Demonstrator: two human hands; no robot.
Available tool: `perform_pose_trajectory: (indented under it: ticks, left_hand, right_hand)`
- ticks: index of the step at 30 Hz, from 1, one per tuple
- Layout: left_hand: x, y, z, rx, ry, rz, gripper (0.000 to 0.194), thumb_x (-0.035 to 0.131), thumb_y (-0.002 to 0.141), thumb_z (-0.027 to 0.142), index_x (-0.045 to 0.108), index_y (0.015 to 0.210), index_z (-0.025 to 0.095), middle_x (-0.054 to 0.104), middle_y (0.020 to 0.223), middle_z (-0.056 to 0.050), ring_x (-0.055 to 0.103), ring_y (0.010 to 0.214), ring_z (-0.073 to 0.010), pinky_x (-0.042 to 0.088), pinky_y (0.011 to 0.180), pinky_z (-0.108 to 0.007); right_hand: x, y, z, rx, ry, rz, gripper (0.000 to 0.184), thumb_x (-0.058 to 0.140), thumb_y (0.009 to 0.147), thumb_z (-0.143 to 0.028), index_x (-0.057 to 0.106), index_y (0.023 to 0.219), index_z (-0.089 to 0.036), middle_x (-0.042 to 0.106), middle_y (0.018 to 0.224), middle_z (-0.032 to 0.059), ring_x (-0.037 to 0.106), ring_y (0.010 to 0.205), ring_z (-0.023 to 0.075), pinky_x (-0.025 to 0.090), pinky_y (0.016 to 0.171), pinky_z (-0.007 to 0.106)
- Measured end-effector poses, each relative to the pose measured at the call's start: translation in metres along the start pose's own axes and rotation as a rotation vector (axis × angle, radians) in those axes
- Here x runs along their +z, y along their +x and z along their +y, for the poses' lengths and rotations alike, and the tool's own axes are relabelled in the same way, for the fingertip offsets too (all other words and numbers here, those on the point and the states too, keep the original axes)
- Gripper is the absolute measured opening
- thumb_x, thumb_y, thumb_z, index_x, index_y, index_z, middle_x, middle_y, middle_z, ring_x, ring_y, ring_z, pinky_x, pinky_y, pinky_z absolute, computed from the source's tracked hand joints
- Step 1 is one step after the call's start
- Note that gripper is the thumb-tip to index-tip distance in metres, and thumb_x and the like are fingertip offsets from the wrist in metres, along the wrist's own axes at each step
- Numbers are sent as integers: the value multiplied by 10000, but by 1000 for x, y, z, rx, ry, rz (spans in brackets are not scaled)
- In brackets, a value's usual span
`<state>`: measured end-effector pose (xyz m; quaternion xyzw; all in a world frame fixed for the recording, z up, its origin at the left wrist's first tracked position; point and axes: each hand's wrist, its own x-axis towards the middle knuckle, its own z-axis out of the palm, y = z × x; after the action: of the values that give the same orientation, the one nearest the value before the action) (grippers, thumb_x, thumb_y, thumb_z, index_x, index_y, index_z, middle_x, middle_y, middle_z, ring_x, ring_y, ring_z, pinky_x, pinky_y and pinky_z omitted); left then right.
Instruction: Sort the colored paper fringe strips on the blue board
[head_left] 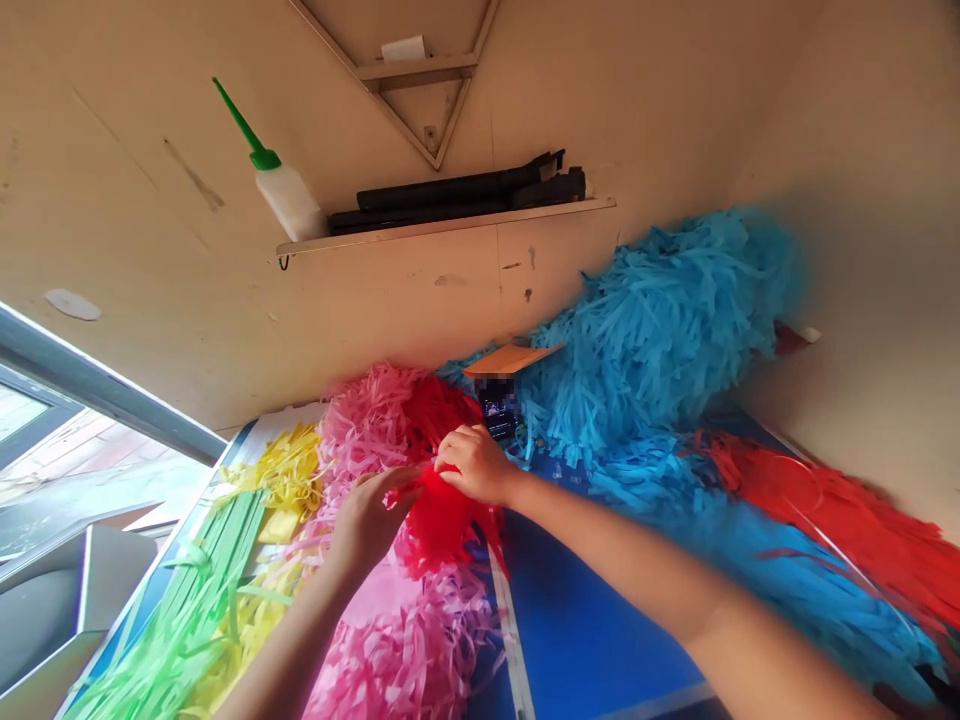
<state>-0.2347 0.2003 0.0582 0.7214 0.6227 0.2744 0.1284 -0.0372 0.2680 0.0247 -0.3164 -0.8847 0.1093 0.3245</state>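
Both hands meet over a bundle of red paper fringe at the middle of the table. My left hand has its fingers closed on the bundle's left side. From the right, my right hand pinches the top of the same fringe. Loose red strips hang below the fingers, and the fingertips are partly hidden. Pink paper fringe lies under and in front of the hands, with more pink behind them. A phone with a lit screen stands just beyond my right hand, under an orange-brown flap.
A big heap of blue fringe fills the back right, with red fringe beside it. Green strips and yellow strips lie left on the blue table. A wall shelf holds a green-nozzled bottle.
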Motion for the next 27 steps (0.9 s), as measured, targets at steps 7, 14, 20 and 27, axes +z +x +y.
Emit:
perform_pose_trajectory:
  ticks: [7,14,20,27]
  left_hand:
    - [-1,8,-14,-116,0,-50,598,405,834,699,780,802,235,801,830,-58,736,753,-246,553,724,-328]
    - [2,37,-32,-293,148,13,614,365,874,631,791,894,189,781,753,-94,728,790,-279,497,675,-316]
    - [6,60,-40,-348,243,48,466,455,883,512,787,956,193,791,818,-91,723,864,-283,494,686,-304]
    - [2,65,-33,-275,317,106,334,523,851,365,775,948,167,775,889,-145,718,853,-317,547,717,-381]
  right_hand:
    - [-12,-24,3,-8,-18,44,95,719,831,-123,680,785,-196,726,875,10,571,853,185,357,807,335]
    - [-42,-59,-7,-143,82,189,101,661,862,-112,639,820,-202,745,891,13,636,896,186,378,861,358]
    - [-76,-93,-11,-16,138,239,84,659,898,-153,643,829,-198,725,824,25,660,835,182,398,854,365]
    - [-130,-133,-7,348,406,204,103,610,912,-245,657,838,-191,708,829,34,653,791,178,475,755,295]
